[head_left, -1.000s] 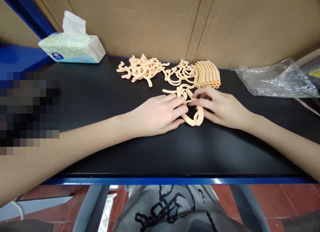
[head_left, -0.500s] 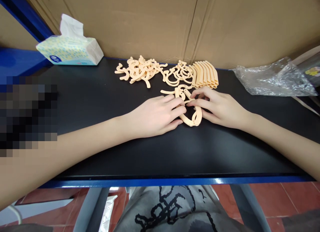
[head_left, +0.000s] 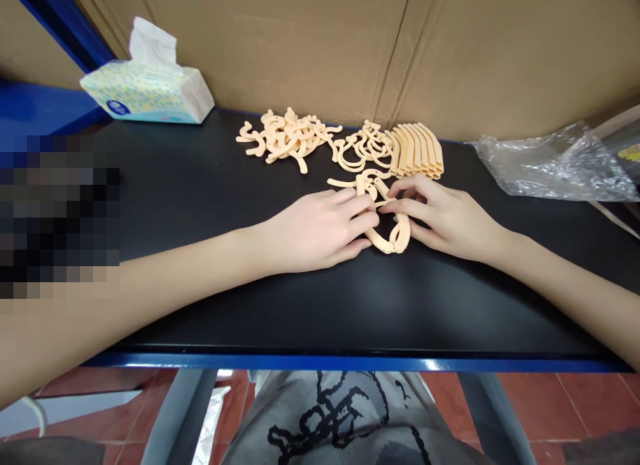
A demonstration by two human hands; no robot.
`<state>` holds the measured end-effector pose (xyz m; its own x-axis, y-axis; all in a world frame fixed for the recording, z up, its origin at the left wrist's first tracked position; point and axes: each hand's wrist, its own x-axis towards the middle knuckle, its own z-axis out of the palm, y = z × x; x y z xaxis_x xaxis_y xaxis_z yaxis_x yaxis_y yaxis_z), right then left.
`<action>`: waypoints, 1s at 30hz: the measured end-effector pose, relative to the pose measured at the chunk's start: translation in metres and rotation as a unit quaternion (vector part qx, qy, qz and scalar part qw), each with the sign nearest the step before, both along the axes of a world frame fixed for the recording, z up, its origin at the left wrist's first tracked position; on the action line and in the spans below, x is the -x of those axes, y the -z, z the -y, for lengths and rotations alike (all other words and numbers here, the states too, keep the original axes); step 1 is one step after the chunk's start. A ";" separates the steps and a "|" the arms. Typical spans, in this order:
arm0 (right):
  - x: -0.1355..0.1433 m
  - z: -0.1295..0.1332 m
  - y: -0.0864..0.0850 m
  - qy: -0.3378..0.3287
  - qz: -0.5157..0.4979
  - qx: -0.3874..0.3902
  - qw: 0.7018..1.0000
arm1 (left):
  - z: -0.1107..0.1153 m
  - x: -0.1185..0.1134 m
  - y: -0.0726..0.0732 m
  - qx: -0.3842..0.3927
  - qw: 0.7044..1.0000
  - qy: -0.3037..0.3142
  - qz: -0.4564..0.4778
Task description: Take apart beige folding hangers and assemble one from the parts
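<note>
A beige plastic folding clothes hanger (head_left: 397, 243) lies on the black table (head_left: 300, 311), its curved arms folded into a loop. My left hand (head_left: 325, 230) rests over the loop's left side, fingers curled onto it. From the right, my right hand (head_left: 447, 217) holds the other side between bent fingers and thumb. The fingertips of both hands nearly meet inside the loop and partly hide it. Just behind the hands lie a loose curved piece (head_left: 341, 183) and parts of hooks, touching or very close to the hanger.
Farther back are a jumbled heap of beige hanger parts (head_left: 295, 139), a small group of hook pieces (head_left: 367, 147) and a neat row of curved arms (head_left: 417, 151). A tissue pack (head_left: 150, 95) stands back left, a clear plastic bag (head_left: 550, 161) back right. Cardboard (head_left: 300, 45) walls the rear.
The whole view has shifted slightly, so everything on the table appears a little farther right. Both hands keep nearly the same grip on the hanger.
</note>
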<state>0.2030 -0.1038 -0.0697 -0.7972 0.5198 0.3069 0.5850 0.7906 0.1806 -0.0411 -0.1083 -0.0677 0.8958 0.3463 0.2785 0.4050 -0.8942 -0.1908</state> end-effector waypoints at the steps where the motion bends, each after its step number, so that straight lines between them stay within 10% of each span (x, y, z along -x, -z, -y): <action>1: 0.000 0.000 0.000 0.002 0.001 -0.001 1.000 | 0.000 0.000 0.000 0.003 1.000 0.001 -0.002; 30: 0.001 0.000 -0.001 -0.035 -0.006 -0.086 0.996 | -0.001 0.000 -0.002 -0.023 0.999 0.030 0.005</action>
